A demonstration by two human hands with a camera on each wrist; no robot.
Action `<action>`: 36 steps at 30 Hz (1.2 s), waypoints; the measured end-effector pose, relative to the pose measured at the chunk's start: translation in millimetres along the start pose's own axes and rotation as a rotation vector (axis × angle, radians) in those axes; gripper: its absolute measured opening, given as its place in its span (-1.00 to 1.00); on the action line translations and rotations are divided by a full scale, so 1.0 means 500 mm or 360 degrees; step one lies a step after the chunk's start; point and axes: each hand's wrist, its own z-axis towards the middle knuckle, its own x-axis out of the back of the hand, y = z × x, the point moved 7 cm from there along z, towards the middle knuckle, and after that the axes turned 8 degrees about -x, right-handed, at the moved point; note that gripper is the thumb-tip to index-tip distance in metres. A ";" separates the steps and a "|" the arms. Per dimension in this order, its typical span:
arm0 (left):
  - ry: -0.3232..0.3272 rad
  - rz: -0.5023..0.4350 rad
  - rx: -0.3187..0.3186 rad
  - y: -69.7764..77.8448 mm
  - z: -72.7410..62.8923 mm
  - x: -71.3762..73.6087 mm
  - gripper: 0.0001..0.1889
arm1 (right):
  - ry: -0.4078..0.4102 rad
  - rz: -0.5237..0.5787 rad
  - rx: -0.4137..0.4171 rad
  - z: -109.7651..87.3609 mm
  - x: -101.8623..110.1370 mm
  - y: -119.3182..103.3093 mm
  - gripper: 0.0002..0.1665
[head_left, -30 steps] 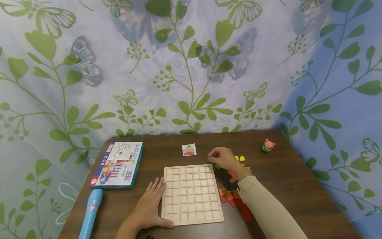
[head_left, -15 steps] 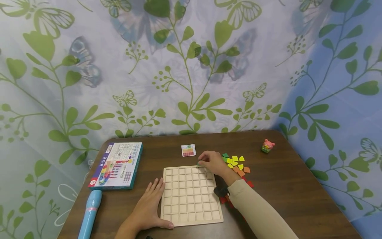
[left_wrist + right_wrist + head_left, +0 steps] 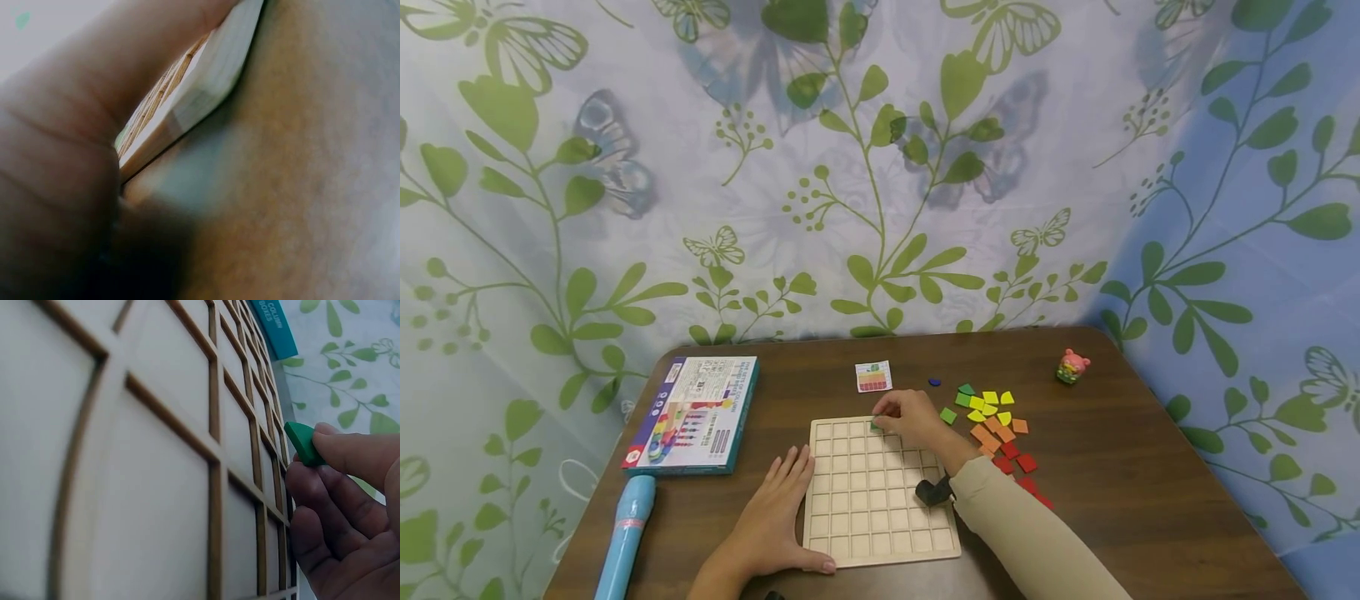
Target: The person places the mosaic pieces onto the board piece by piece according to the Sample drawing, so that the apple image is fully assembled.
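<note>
My right hand (image 3: 913, 419) pinches a small green tile (image 3: 302, 444) between thumb and fingers, over the top row of a wooden grid board (image 3: 861, 503). One side of the tile looks curved in the right wrist view, where the other fingers (image 3: 315, 534) curl below it. My left hand (image 3: 772, 512) lies spread along the board's left side, fingers straight and thumb at the lower left corner. In the left wrist view, the thumb side of that hand (image 3: 69, 119) rests by the board's edge (image 3: 206, 81). The squares I can see hold no tiles.
Right of the board lie loose green tiles (image 3: 948, 415), yellow tiles (image 3: 990, 397), orange tiles (image 3: 985, 437) and red tiles (image 3: 1026, 462). A blue piece (image 3: 934, 382) and picture card (image 3: 874, 377) lie behind. Around stand a box (image 3: 700, 412), blue microphone (image 3: 627, 537) and pink figurine (image 3: 1072, 367).
My right hand has moved left from the loose tiles to the board's top row, carrying the green tile. More tiles and the blue piece are now uncovered. The left hand stays put.
</note>
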 end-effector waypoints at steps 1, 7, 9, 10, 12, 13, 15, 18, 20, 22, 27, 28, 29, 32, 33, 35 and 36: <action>-0.0001 0.0004 -0.0001 0.000 0.000 0.000 0.63 | 0.0001 0.0002 -0.0001 0.000 -0.002 -0.001 -0.95; 0.0015 0.0008 -0.0004 0.001 0.000 0.002 0.63 | -0.0002 0.0026 -0.0033 -0.005 -0.010 -0.012 -0.95; 0.0028 0.0009 -0.0011 0.002 0.000 0.003 0.62 | -0.0002 0.0031 -0.0030 -0.006 -0.013 -0.016 -0.94; 0.0037 0.0013 -0.0018 0.002 0.000 0.005 0.62 | -0.0001 0.0032 -0.0031 -0.006 -0.014 -0.016 -0.94; 0.0044 0.0014 -0.0029 0.004 0.000 0.006 0.61 | 0.0004 0.0032 -0.0035 -0.007 -0.016 -0.016 -0.94; 0.0044 0.0018 -0.0034 0.005 0.000 0.007 0.61 | 0.0007 0.0036 -0.0039 -0.007 -0.016 -0.016 -0.93; 0.0043 0.0021 -0.0040 0.007 0.001 0.007 0.60 | 0.0018 0.0036 -0.0048 -0.007 -0.017 -0.014 -0.94; 0.0040 0.0019 -0.0036 0.008 0.002 0.008 0.59 | 0.0034 0.0023 -0.0063 -0.006 -0.018 -0.012 -0.95; 0.0041 0.0017 -0.0031 0.007 0.002 0.008 0.59 | 0.0042 0.0012 -0.0069 -0.007 -0.018 -0.011 -0.95; 0.0044 0.0017 -0.0026 0.006 0.002 0.008 0.59 | 0.0050 0.0006 -0.0070 -0.007 -0.018 -0.013 -0.95; 0.0032 0.0020 -0.0012 0.005 0.002 0.010 0.59 | 0.0070 0.0004 -0.0067 -0.006 -0.021 -0.015 -0.95; 0.0031 0.0019 -0.0013 0.005 0.002 0.010 0.59 | 0.0079 -0.0011 -0.0060 -0.006 -0.022 -0.014 -0.95; 0.0032 0.0017 -0.0017 0.005 0.002 0.010 0.59 | 0.0090 -0.0029 -0.0052 -0.007 -0.023 -0.013 -0.95; 0.0039 0.0018 -0.0032 0.006 0.001 0.009 0.58 | 0.0132 -0.0089 -0.0027 -0.007 -0.024 -0.009 -0.95; 0.0040 0.0019 -0.0037 0.006 0.001 0.009 0.58 | 0.0146 -0.0112 -0.0016 -0.007 -0.024 -0.009 -0.95; 0.0038 0.0021 -0.0038 0.005 -0.001 0.008 0.59 | 0.0159 -0.0137 -0.0011 -0.008 -0.025 -0.009 -0.94; 0.0033 0.0022 -0.0033 0.004 -0.001 0.006 0.59 | 0.0160 -0.0138 -0.0013 -0.008 -0.025 -0.009 -0.94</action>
